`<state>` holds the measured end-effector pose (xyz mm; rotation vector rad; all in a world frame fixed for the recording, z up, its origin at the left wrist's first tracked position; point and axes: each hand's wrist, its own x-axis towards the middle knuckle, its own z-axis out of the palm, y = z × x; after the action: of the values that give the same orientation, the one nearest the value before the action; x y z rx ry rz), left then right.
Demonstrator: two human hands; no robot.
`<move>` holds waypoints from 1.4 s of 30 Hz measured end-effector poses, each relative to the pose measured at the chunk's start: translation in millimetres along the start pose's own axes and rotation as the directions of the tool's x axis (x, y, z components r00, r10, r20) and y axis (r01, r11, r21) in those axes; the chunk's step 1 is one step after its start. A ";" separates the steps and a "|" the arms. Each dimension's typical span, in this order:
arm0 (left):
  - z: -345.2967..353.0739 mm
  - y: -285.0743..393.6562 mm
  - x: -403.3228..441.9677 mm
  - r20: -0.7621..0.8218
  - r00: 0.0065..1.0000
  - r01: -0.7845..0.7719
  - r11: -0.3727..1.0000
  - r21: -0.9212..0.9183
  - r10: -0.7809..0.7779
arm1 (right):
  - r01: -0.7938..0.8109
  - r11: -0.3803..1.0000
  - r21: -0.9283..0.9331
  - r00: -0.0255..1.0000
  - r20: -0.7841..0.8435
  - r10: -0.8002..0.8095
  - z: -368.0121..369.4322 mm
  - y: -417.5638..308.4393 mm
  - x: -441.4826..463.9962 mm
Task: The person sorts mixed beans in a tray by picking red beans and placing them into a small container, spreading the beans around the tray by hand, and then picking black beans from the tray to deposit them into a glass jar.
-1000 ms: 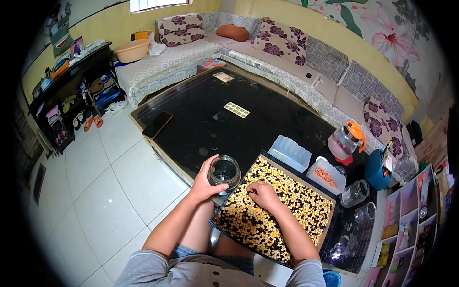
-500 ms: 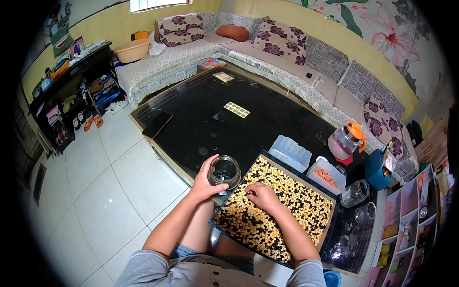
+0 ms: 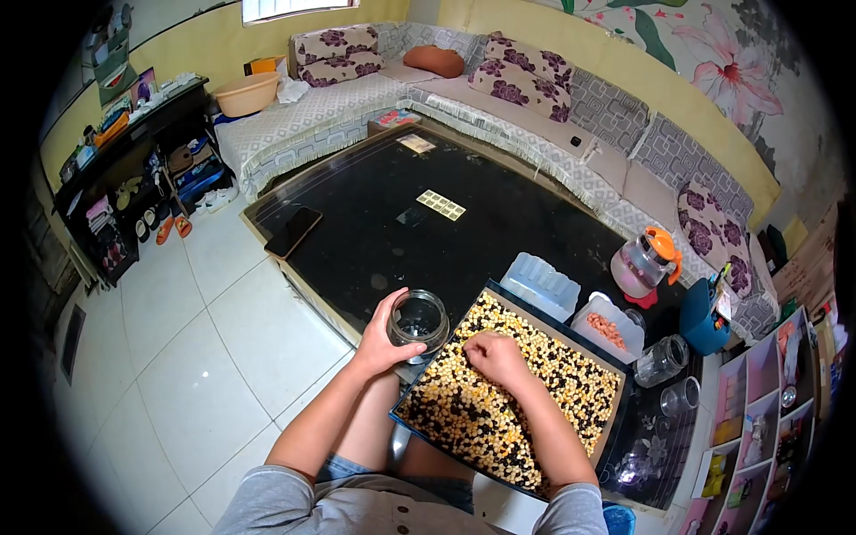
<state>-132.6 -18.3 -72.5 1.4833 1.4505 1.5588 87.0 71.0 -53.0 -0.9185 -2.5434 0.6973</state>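
Note:
My left hand (image 3: 383, 341) is wrapped round a clear glass jar (image 3: 432, 340), holding it upright with its mouth up beside the tray's left corner. A few dark bits show at the bottom of the jar. Corn kernels and black beans (image 3: 535, 374), mixed together, cover a shallow box tray (image 3: 615, 392) with a dark blue outer edge. Over the upper left part of this mix rests my right hand (image 3: 497, 358), its fingers curled and pressed together at the kernels. Whatever sits between those fingertips is hidden.
Behind the tray stand a pale plastic container (image 3: 539, 285) and another with pinkish pieces (image 3: 606, 332). Further right are a glass jar (image 3: 662, 360), a drinking glass (image 3: 681, 397), an orange-lidded pitcher (image 3: 644, 265) and a teal caddy (image 3: 704, 314). A phone (image 3: 294, 234) lies on the black table (image 3: 357, 223).
My right hand has shifted slightly to the right and up over the kernels, its fingers still curled. The left hand and the jar stay in place.

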 end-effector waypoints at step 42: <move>0.3 2.1 0.2 -0.004 1.000 -0.013 1.000 0.008 0.013 | -0.115 0.990 -0.077 0.967 0.218 0.129 5.0 -16.2 -19.1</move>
<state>-131.8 -18.6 -70.5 1.4979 1.4536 1.5667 90.6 45.8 -51.0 -1.0807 -2.7361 0.8004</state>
